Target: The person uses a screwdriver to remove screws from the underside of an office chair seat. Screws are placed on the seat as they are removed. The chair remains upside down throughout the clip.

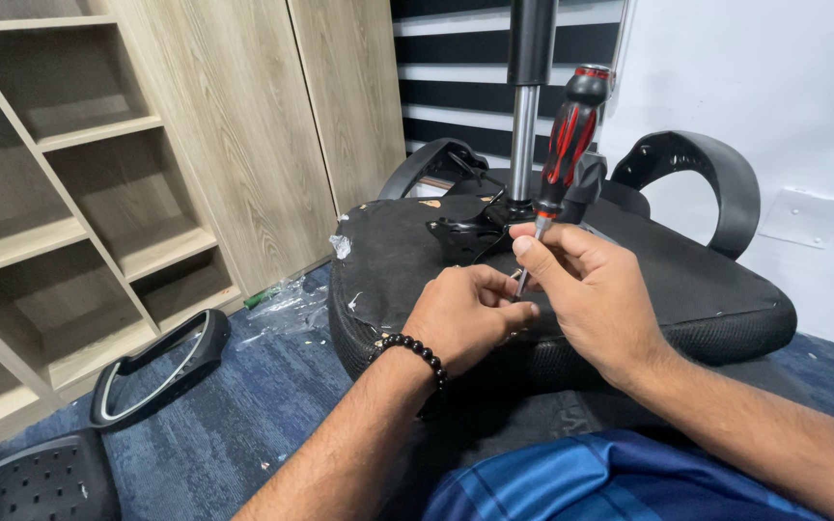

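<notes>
While the right hand (596, 294) pinches the red-and-black-handled screwdriver (562, 145) by its shaft, the left hand (465, 318) closes narrowly at its tip, over the upturned black chair seat (388, 260); judged screw-seating step, needing the tip kept steady.

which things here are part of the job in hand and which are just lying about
In hand: screwdriver, held by its shaft in the right hand; left hand pinching at its tip; upturned seat; gas cylinder.
Lying about: loose armrest, plastic wrap, empty shelves.
</notes>
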